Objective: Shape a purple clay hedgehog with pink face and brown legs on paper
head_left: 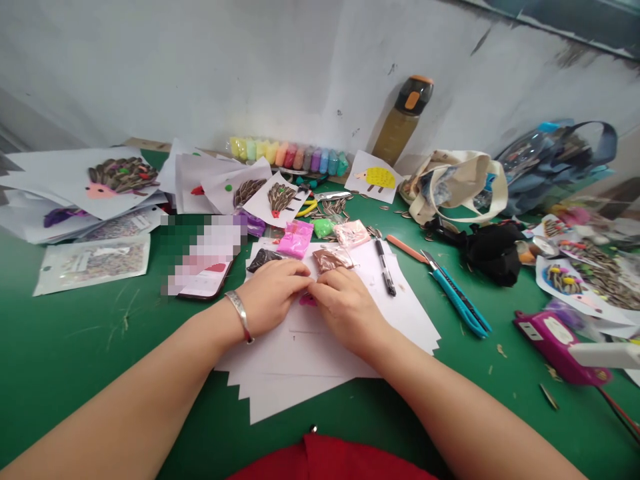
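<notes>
My left hand (273, 293), with a silver bracelet at its wrist, and my right hand (345, 303) meet over a stack of white paper (305, 360). The fingers of both are curled in and their tips touch, hiding whatever is between them. Just below the fingertips, a small bright pink piece (308, 301) shows. Beyond the hands lie a black clay packet (264, 259), a pink clay packet (296, 239), a brown clay packet (332, 259), a pale pink packet (352, 233) and a green packet (324, 228). A black pen (385, 268) rests on the paper's right side.
Left of the paper is a phone (205, 283). To the right are a blue utility knife (457, 293), a canvas bag (450, 183) and a purple glue gun (560, 347). Seed-covered hedgehog pictures (123, 177), a row of coloured clay packets (287, 155) and a bottle (403, 120) stand behind.
</notes>
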Demonstrator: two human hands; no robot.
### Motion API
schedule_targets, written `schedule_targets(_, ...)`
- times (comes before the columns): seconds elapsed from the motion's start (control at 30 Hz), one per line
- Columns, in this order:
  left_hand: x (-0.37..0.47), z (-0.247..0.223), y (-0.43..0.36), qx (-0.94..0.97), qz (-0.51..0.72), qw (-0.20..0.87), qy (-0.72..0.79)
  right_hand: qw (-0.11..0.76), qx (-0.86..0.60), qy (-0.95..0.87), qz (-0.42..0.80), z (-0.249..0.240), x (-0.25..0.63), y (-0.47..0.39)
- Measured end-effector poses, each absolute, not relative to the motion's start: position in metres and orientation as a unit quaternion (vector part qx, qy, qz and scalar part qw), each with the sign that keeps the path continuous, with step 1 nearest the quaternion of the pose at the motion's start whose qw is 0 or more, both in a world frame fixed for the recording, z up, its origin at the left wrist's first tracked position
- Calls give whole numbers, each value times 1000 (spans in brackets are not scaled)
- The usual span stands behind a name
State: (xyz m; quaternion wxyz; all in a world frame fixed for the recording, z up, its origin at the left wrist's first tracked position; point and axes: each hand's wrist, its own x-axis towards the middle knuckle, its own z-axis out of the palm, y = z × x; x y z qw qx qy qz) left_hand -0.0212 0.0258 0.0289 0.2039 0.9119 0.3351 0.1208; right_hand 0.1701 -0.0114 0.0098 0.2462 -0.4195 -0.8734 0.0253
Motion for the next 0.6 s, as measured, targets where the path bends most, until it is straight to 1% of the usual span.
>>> schedule_targets(0.43,-22,28,25,911,123,205,337,261,-385,-885,4,6,170,-9)
schedule_targets(0.6,-21,29,25,911,128,206,335,245,-375,-894,-8,6,170,-10)
